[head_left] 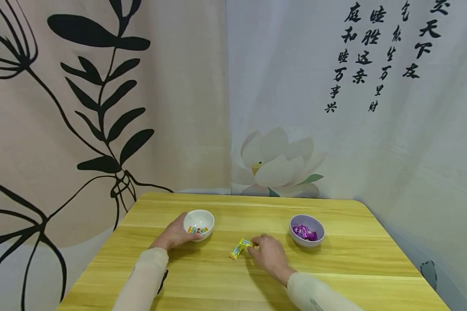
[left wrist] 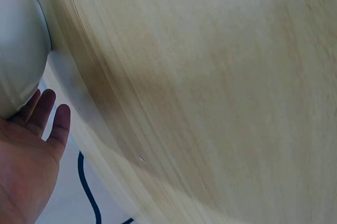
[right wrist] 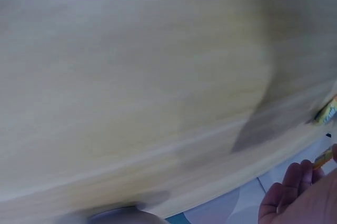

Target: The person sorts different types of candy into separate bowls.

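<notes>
My left hand [head_left: 176, 233] grips a small white bowl [head_left: 199, 216] by its left side, with the thumb at the near rim. Inside that bowl lie several wrapped candies [head_left: 196, 230]. In the left wrist view, the bowl's outer wall [left wrist: 21, 50] rests against the fingers of the hand [left wrist: 29, 166]. Between the two bowls, my right hand [head_left: 271, 255] pinches a yellow wrapped candy [head_left: 247, 243] between thumb and fingertips. Another yellow candy [head_left: 235, 252] lies on the table just left of it. The right wrist view shows the pinched candy [right wrist: 323, 158] only partly.
To the right stands a lavender bowl [head_left: 307, 243] with several purple-wrapped candies [head_left: 304, 233]. Both bowls are on a wood-grain table [head_left: 358, 259]. Behind its far edge hangs a printed cloth backdrop [head_left: 187, 108]. A dark object [head_left: 163, 281] shows beside the left sleeve.
</notes>
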The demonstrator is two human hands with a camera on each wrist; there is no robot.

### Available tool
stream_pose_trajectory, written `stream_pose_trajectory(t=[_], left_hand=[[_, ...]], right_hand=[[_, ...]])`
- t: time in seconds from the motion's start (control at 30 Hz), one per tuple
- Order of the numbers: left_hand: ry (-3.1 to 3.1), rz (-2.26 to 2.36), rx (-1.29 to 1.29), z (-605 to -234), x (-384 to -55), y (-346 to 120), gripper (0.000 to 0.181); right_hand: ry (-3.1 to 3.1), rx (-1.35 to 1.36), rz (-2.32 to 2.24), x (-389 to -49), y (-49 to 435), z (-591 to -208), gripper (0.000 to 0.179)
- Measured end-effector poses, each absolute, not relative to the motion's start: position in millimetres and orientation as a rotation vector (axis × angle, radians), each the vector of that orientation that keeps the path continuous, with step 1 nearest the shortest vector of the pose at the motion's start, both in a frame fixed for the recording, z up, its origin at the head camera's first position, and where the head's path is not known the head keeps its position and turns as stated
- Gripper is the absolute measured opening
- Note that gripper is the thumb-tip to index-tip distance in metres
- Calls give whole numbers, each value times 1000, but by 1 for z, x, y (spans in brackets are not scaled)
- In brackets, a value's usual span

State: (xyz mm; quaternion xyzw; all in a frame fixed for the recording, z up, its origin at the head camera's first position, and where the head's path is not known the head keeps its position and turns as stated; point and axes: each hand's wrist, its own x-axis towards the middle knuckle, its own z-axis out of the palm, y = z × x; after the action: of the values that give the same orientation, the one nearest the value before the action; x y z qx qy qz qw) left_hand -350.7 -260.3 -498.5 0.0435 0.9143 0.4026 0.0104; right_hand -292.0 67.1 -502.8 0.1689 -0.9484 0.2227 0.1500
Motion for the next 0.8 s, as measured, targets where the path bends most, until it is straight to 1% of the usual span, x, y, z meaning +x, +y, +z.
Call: stream_pose_trajectory(t=[0.37, 0.6, 0.8], left_hand=[[2841, 1268, 160, -496, -350, -260, 93], [2849, 1267, 150, -498, -350, -261, 95], [2847, 1289, 165, -501, -352, -261, 93]], right_hand=[[-2695, 468, 735, -306, 39, -491, 24], [-2688, 452, 754, -314, 19, -484, 24], [-2699, 440, 779, -324, 0, -476, 27]])
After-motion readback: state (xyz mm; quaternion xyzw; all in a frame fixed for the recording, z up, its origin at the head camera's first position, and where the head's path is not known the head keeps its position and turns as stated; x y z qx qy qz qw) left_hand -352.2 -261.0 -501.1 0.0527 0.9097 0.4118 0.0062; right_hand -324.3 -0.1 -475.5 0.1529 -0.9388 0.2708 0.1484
